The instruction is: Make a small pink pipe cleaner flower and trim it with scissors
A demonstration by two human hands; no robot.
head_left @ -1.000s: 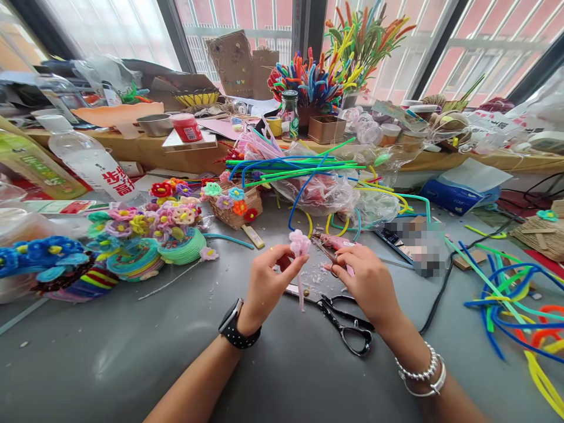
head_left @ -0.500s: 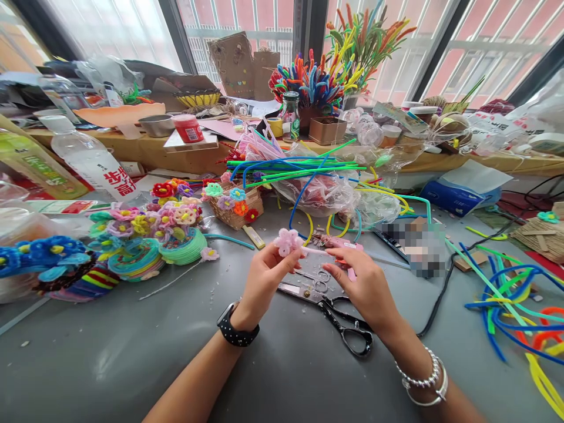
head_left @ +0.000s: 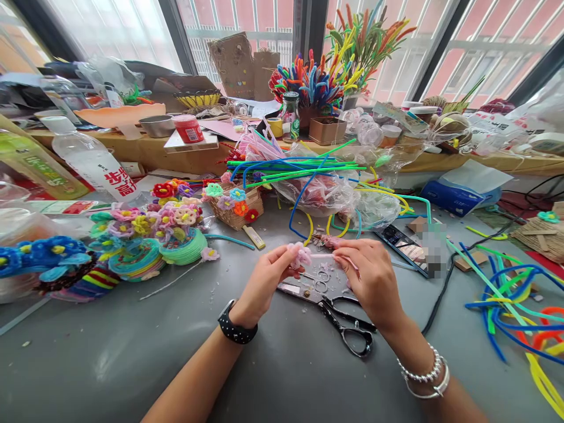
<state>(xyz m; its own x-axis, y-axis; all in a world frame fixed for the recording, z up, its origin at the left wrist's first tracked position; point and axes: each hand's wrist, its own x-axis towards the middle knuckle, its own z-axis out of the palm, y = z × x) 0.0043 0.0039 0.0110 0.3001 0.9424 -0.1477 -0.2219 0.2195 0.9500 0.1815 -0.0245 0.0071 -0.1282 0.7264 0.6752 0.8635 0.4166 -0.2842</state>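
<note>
My left hand point(head_left: 264, 282) pinches a small pink pipe-cleaner flower point(head_left: 301, 254) by its head. The flower's pink stem runs sideways to my right hand point(head_left: 372, 279), whose fingers are closed around it. Both hands hover just above the grey table point(head_left: 132, 352). Black-handled scissors point(head_left: 343, 320) lie flat on the table right under my hands, blades pointing left. Pink fluff scraps point(head_left: 328, 276) litter the spot between my hands.
Finished pipe-cleaner flowers and coils point(head_left: 145, 235) sit to the left, beside a small wicker basket point(head_left: 235, 208). Bagged pipe cleaners point(head_left: 317, 182) lie behind. Loose blue, green and yellow stems point(head_left: 515, 299) spread at right. A black cable point(head_left: 440, 294) and a plastic bottle point(head_left: 88, 158) also lie here.
The flower has turned from upright to lying sideways, its stem now pointing at my right hand. My right hand has taken hold of the stem, and both hands have drawn closer together.
</note>
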